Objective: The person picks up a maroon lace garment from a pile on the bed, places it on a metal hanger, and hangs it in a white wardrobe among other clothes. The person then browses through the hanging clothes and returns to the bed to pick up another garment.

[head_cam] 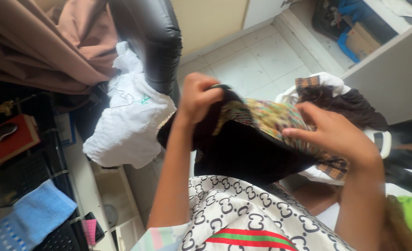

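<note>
A dark garment (243, 148) with a multicoloured patterned panel (273, 118) is stretched between my two hands at the middle of the view. My left hand (197, 96) pinches its upper left edge. Further right, my right hand (334, 132) rests with fingers spread over the patterned part and grips the cloth there. Below the garment lies a white cloth printed with black rings and a red and green stripe (234, 216). A pile of clothes (341, 95), white, dark and checked, sits just behind my right hand.
A black padded chair back (152, 37) stands at the top with white clothing (131, 123) draped over it. Brown fabric (43, 42) hangs at top left. A blue towel (31, 216) and a red box (8, 142) lie at the left. Pale floor tiles (257, 60) show behind.
</note>
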